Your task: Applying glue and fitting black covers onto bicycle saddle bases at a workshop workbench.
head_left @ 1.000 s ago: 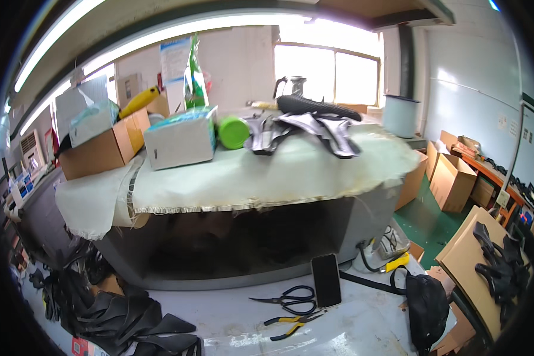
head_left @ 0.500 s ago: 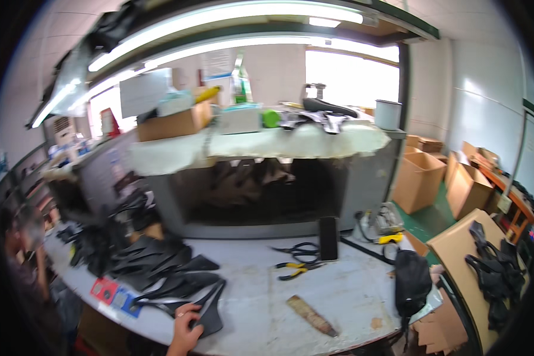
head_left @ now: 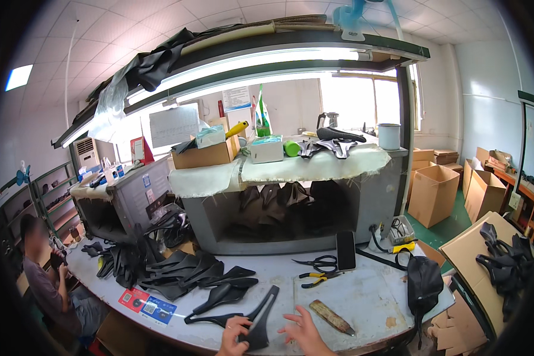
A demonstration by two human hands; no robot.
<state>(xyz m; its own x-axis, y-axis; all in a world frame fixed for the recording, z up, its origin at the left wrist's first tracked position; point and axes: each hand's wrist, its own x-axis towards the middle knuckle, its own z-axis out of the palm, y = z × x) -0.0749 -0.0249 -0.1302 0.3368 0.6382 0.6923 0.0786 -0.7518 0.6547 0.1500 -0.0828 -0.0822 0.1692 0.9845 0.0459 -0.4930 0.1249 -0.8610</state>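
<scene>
At the near edge of the workbench lies a black, forked, saddle-shaped piece [head_left: 268, 304] with a narrow tip pointing left and a wider end by my hands. My left hand [head_left: 236, 335] has its fingers curled on the lower edge of that piece, gripping it. Just right of it, my right hand [head_left: 304, 331] is held with fingers spread and nothing in them. A black bike saddle cover [head_left: 224, 293] lies just beyond the piece. To the right of my right hand is a worn, tan-handled tool [head_left: 332, 317] with a dark pointed end.
Several black saddle-shaped pieces [head_left: 181, 276] pile up at left, behind red and blue cards [head_left: 154, 308]. Scissors [head_left: 318, 262], yellow-handled pliers [head_left: 315, 279] and a phone [head_left: 345, 251] lie further back. A black pouch [head_left: 424, 285] is at right. Another person [head_left: 50, 285] sits far left.
My right hand has come into view beside the left one. The forked piece, still in my left hand, has shifted a little right on the bench. My view has turned slightly up and left.
</scene>
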